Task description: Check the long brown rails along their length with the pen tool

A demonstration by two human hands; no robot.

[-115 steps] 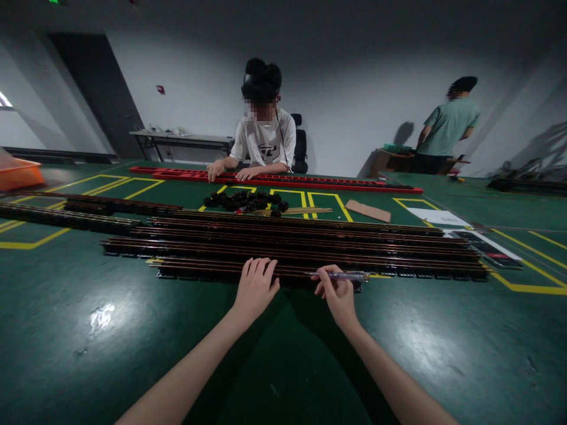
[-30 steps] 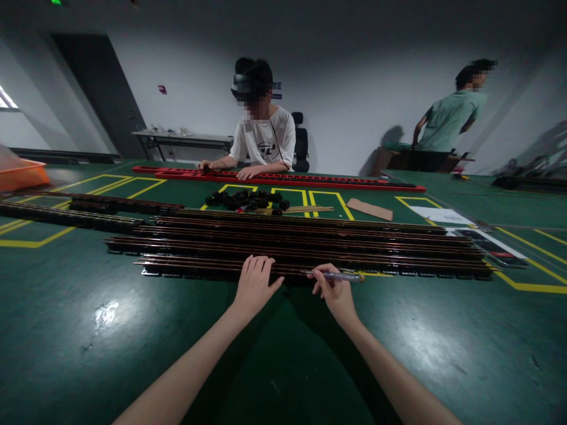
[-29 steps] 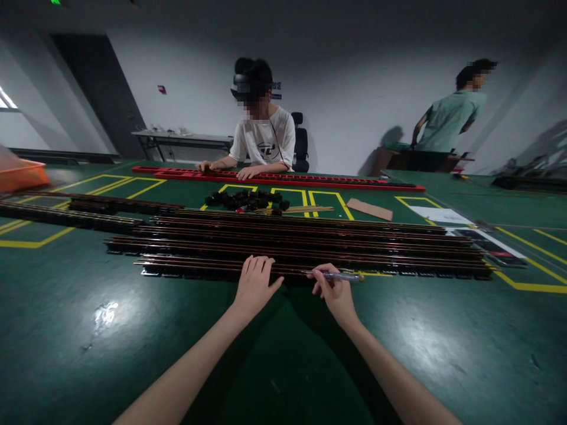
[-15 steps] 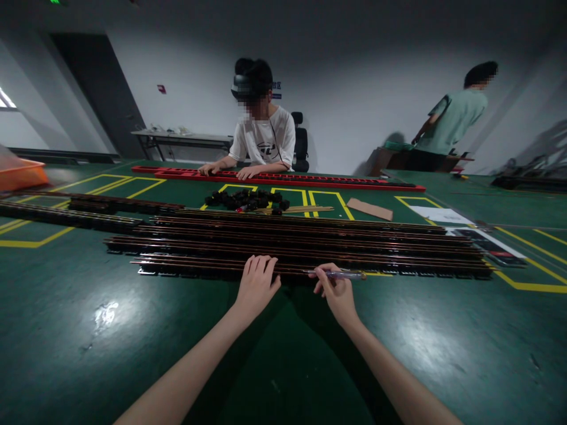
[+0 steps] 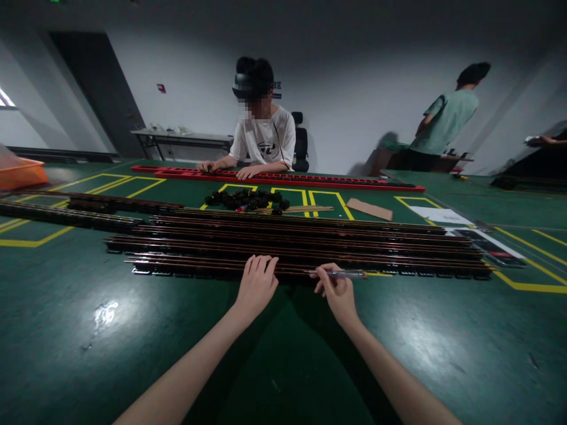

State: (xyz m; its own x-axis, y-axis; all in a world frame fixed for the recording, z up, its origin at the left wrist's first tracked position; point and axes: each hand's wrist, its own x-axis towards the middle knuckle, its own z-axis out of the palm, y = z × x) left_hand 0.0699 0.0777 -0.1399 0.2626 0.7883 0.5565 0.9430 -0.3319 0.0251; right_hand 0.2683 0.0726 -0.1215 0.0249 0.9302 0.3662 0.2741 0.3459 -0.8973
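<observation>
Several long black strips [image 5: 354, 248] with copper-coloured rods along them lie side by side across the green table. My left hand [image 5: 257, 286] is over the nearest strip [image 5: 186, 267], fingers bent across its top and thumb at its near side. In my right hand [image 5: 336, 289] is a slim screwdriver [image 5: 352, 274] with a see-through handle, pinched between thumb and fingers. Its thin shaft points left, along the nearest strip; whether the tip touches is too small to tell.
Beyond the strips lie a pile of small black parts [image 5: 245, 200], thin sticks [image 5: 310, 208] and a brown cardboard piece [image 5: 370, 208]. A co-worker [image 5: 266, 136] handles a long red rail [image 5: 301, 179] opposite. Another person [image 5: 452, 121] stands at back right. An orange bin [image 5: 22, 175] is left.
The nearest strip has shifted slightly left under my left hand. Both my hands stay nearly where they were. At the far right edge, another person's hand has come into view.
</observation>
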